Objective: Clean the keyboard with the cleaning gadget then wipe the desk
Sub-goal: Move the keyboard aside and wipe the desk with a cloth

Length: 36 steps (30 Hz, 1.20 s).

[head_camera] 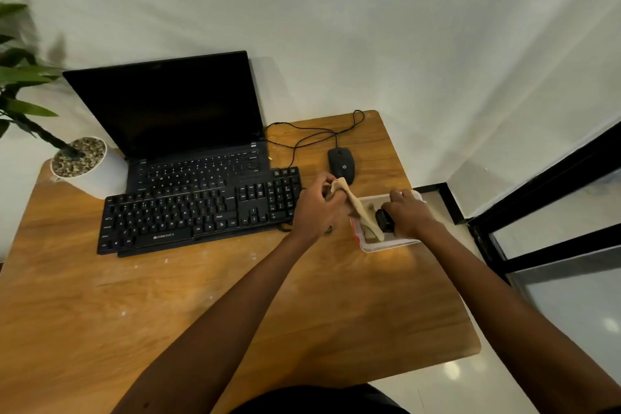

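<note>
Left hand point(316, 208) pinches cloth point(359, 208), which trails down into tray point(386, 245). Right hand point(408, 213) is curled round a black gadget point(384, 220), probably the cleaner, inside the tray near the tabletop point(235, 296) right edge. Keyboard point(198, 212) lies just left of the left hand, long axis left-right.

A plain white wall point(369, 27) backs the wooden tabletop point(100, 312). To the right, a black-framed glass panel point(554, 212) meets glossy pale floor tiles point(487, 380) that catch small bright light reflections.
</note>
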Available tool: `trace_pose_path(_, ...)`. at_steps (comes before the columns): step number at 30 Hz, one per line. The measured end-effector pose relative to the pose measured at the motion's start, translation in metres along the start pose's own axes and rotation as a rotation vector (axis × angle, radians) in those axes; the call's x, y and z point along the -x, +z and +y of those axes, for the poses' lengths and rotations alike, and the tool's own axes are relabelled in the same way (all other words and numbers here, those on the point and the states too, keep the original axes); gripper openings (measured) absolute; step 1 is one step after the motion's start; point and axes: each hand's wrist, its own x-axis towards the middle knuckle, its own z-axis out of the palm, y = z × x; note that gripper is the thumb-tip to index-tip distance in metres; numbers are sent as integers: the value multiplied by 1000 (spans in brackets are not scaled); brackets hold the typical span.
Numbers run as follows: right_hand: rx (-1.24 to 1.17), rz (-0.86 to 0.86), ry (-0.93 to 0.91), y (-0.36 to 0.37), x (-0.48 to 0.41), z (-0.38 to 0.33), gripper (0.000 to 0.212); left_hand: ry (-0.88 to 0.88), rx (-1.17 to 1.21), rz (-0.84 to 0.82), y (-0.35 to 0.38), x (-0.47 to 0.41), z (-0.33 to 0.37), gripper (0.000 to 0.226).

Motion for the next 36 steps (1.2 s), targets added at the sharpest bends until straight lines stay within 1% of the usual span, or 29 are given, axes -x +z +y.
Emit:
trace_pose_path(2,19,12,6,2,1,-2,42,51,-61,-13,-2,0,4,6)
trace_pose_path(5,-3,-15,15,4,3,-5,43,104,-120,-22,-6,-2,16,14)
trace_pose_path(7,-67,-28,34,4,6,-5,45,135,-123,-28,-8,-4,23,15)
trace_pose_path(8,-147,-13,53,1,8,-4,48,147,-118,-33,-9,-5,27,15)
trace_pose_path(9,-289,14,75,-3,10,-2,50,159,-113,-43,-10,-6,30,15)
trace_pose_path(11,-743,39,107,-17,19,-2,52,179,-109,-74,-13,-10,34,15)
trace_pose_path(13,-1183,11,44,-34,33,-9,48,200,-77,-114,-17,-15,37,14)
trace_pose_path(14,-1325,-3,19,-40,40,-13,45,209,-59,-126,-19,-16,39,14)
trace_pose_path(17,-1567,1,36,-48,53,-26,30,212,9,-119,-26,-21,44,16)
trace_pose_path(19,-1680,32,46,-53,57,-33,18,198,49,-65,-33,-25,49,21)
trace_pose_path(21,-1808,65,21,-60,62,-41,13,103,168,9,-40,-27,54,25)
trace_pose_path(22,-1879,86,6,-64,63,-45,13,-2,275,28,-44,-25,56,27)
trace_pose_path(23,-1949,110,-2,-68,63,-48,14,-140,411,9,-47,-22,57,30)
trace_pose_path(25,-2084,143,0,-76,65,-57,16,-400,653,-115,-55,-12,54,42)
trace_pose_path(26,-2140,148,-1,-80,65,-61,19,-477,699,-179,-59,-5,49,49)
trace_pose_path(27,-2176,151,-5,-83,64,-64,23,-516,701,-230,-62,2,44,54)
trace_pose_path(29,-2191,155,-13,-86,62,-70,31,-503,666,-260,-66,15,36,57)
trace_pose_path(31,-2125,166,13,-87,60,-76,35,-422,601,-212,-70,26,33,45)
trace_pose_path(32,-2082,172,35,-86,58,-80,35,-369,533,-173,-72,29,31,39)
trace_pose_path(33,-2056,174,58,-85,56,-84,35,-312,457,-140,-74,32,29,38)
trace_pose_path(36,-2096,191,158,-82,52,-94,30,-170,333,-91,-79,36,21,30)
